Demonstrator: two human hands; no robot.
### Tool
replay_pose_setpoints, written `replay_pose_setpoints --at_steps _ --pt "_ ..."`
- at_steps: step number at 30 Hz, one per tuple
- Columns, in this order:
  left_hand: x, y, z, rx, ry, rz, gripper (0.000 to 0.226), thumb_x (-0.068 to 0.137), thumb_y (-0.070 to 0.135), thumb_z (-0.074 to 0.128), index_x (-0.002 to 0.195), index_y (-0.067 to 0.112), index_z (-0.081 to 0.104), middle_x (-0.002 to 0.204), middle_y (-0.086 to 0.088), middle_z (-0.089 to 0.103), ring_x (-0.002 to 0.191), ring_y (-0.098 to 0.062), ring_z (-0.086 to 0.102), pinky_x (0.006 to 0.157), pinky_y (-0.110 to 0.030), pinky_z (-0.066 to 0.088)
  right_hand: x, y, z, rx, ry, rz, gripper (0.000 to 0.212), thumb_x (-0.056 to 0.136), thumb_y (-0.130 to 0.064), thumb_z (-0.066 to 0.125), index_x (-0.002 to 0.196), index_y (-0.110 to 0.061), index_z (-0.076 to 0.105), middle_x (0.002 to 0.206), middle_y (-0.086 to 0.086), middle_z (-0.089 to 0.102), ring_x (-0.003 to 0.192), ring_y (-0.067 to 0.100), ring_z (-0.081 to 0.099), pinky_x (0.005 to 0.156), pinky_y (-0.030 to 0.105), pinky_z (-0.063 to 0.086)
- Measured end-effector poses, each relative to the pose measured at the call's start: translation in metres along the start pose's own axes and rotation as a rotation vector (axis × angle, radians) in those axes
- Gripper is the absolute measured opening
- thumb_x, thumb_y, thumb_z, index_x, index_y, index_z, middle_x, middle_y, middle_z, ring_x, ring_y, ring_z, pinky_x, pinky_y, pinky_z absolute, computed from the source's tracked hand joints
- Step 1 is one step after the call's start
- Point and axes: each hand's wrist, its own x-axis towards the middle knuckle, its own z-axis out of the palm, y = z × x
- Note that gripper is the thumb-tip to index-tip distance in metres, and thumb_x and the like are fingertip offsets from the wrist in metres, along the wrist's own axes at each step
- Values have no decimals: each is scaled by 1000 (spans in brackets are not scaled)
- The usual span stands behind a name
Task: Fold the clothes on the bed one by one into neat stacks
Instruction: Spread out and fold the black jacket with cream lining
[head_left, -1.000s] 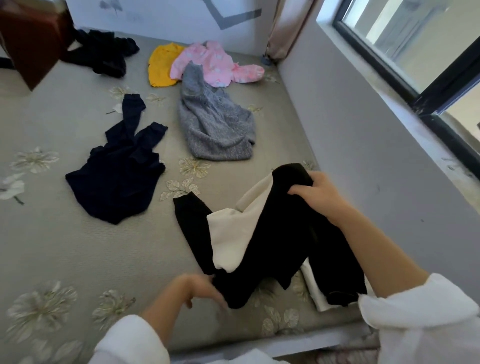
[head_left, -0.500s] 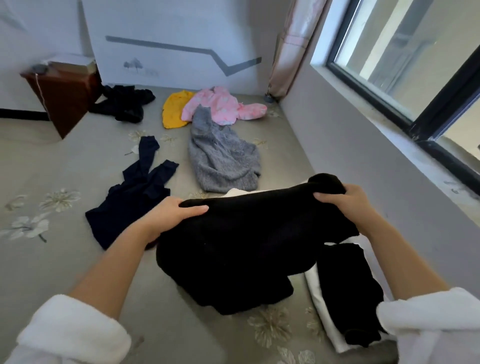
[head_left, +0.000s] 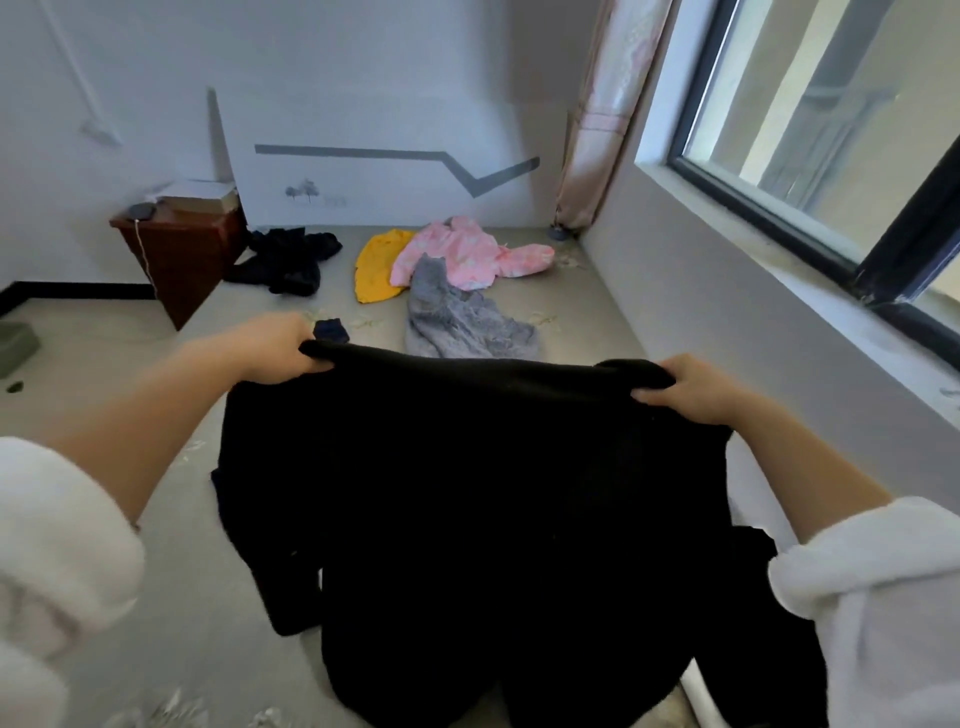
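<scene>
The bed (head_left: 156, 545), covered in a grey flowered sheet, is taking up the lower and middle frame. In front of it a black top (head_left: 493, 519) is hanging spread wide across the centre. Its upper edge is stretching taut between the two hands and its lower part is bunching on the bed at the bottom of the frame.

Both forearms are reaching forward from fluffy white sleeves (head_left: 62, 519) at the lower corners. The left hand (head_left: 270, 348), left of centre, is gripping the top's upper left corner with its fingers curled over the edge. The right hand (head_left: 696, 389), right of centre, is gripping the upper right corner the same way.

Beyond the top, a grey sweater (head_left: 462, 317) is lying crumpled on the bed. A pink jacket (head_left: 467, 254) and a yellow garment (head_left: 376, 265) are lying just behind it. A black heap of clothes (head_left: 285, 260) is sitting further left beside a brown nightstand (head_left: 182, 254). A small navy piece (head_left: 330, 330) is showing near the left hand.
</scene>
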Motion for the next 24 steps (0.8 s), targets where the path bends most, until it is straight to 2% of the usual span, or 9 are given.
replay_pose_setpoints --at_steps 4,6,8,12,14,16,18,22,24 --pt "21 -4 0 189 400 -170 32 99 38 43 111 16 63 108 -16 46 95 -36 49 70 -37 42 29 -21 3 -560 438 34 26 99 -27 43 109 -14 64 106 16 66 101 36 61 72 35 39" --pt "31 -9 -10 32 464 -278 34 98 41 39 123 26 56 123 -20 36 105 -45 45 84 -47 42 37 -31 -10 -606 514 43 28 99 -27 41 110 -14 64 109 18 65 101 37 61 72 35 40" --pt "41 -11 -26 -324 448 -305 40 99 39 36 136 29 46 132 -24 38 110 -44 46 85 -46 45 41 -44 -28 -472 544 59 31 99 -32 41 105 -13 64 103 20 66 97 40 62 71 36 40" --pt "44 -1 -51 -1231 524 -151 30 100 29 38 128 29 49 131 -1 51 101 -29 57 49 -35 57 38 -71 -46 321 600 -48 23 95 -22 42 93 -11 62 74 13 62 68 34 66 64 42 55" --pt "34 3 -46 -1351 680 -10 27 96 25 40 110 42 56 117 10 60 103 -22 62 65 -35 60 29 -73 -41 432 732 -115 22 92 -17 43 89 -13 64 76 6 60 69 23 58 66 30 48" --pt "16 1 -24 -1280 855 76 38 88 23 41 96 55 60 110 17 64 108 -10 61 91 -35 53 17 -65 -29 395 785 -181 22 89 -13 43 74 -20 57 67 -2 53 62 12 46 57 20 36" --pt "4 -11 14 -1123 956 98 42 84 21 40 99 55 59 115 14 63 113 -7 57 103 -34 44 5 -49 -9 304 750 -232 18 86 -7 45 76 -14 58 68 2 54 64 17 46 58 25 35" --pt "-14 -47 118 -881 845 -12 38 90 9 42 121 25 56 135 -10 51 129 -25 44 113 -41 31 -13 0 50 80 619 -307 23 84 5 55 102 -3 69 101 15 67 101 28 56 94 40 43" --pt "-33 -60 172 -747 722 -49 40 92 0 45 122 22 58 141 -10 43 134 -26 36 111 -35 25 -21 24 87 24 504 -239 29 85 7 59 111 -1 68 121 19 63 126 37 47 109 47 32"
